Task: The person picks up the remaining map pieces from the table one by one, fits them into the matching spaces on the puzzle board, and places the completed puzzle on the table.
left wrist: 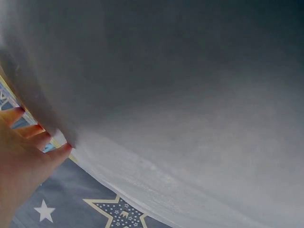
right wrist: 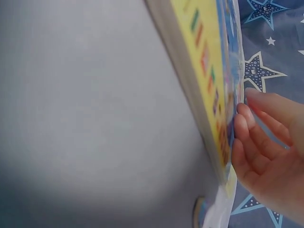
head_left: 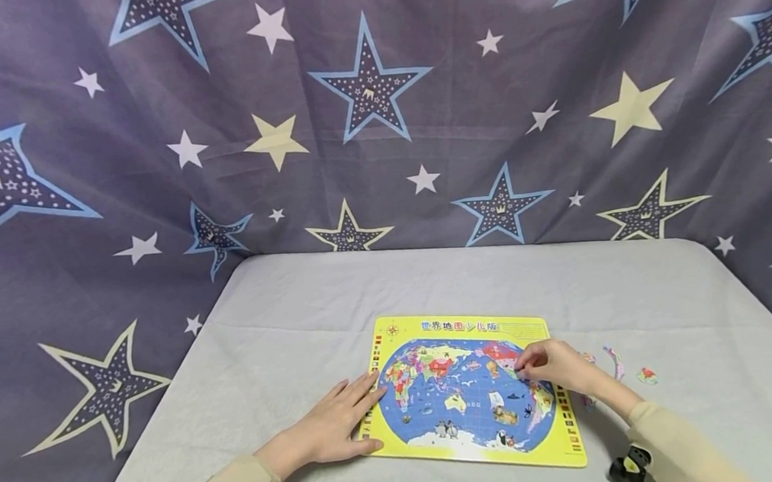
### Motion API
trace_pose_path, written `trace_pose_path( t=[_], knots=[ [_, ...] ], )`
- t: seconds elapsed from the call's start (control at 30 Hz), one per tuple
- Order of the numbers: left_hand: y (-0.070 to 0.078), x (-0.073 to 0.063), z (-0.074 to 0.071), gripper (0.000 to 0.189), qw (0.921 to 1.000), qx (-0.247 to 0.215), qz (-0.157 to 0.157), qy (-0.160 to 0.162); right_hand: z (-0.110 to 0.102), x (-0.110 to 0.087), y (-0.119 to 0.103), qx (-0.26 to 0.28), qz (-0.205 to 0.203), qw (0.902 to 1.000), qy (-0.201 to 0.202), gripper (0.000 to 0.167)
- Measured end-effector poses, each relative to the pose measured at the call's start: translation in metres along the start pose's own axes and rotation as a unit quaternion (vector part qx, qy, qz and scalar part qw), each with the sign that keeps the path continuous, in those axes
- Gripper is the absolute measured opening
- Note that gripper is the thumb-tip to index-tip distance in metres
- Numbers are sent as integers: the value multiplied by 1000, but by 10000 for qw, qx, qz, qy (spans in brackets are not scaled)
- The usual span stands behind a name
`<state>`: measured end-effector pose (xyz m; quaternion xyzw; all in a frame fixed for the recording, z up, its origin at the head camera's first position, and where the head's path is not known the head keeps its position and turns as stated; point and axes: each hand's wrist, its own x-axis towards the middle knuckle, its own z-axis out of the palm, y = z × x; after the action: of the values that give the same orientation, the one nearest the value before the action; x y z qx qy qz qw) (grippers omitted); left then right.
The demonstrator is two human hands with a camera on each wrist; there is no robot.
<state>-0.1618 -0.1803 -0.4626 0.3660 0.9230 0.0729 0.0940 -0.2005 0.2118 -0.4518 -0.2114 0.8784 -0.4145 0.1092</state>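
Note:
A yellow-bordered world map puzzle board (head_left: 474, 457) lies on the grey-white cloth. My left hand (head_left: 336, 421) rests on its left edge with fingers spread and fairly straight; in the left wrist view this hand (left wrist: 28, 156) shows fingertips along the board's rim. Over the upper right of the map, my right hand (head_left: 558, 366) touches the surface with bent fingers and thumb close together. The right wrist view shows the same hand (right wrist: 270, 147) with curled fingertips against the map; whether a piece is between them is hidden. Small colourful loose pieces (head_left: 647, 376) lie right of the board.
The cloth-covered table (head_left: 308, 301) extends around the board. A star-patterned curtain (head_left: 407, 162) stands behind it and at both sides. A small black device (head_left: 629, 469) is by the right sleeve. A curved pink-and-purple piece (head_left: 615, 362) lies beyond the right forearm.

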Motion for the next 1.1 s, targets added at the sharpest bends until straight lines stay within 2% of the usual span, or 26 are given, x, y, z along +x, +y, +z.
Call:
trace_pose_path(
  t=[0.33, 0.73, 1.1],
  knots=[
    [-2, 0, 2, 79, 10000, 10, 14, 36, -8, -4, 1, -148, -47, 9998, 144, 11],
    [-2, 1, 3, 79, 10000, 25, 7, 27, -18, -12, 2, -319, 223, 9989, 278, 13],
    [-2, 0, 5, 80, 10000, 37, -53, 44, -29, -20, 6, -452, 122, 9972, 591, 16]
  ],
)
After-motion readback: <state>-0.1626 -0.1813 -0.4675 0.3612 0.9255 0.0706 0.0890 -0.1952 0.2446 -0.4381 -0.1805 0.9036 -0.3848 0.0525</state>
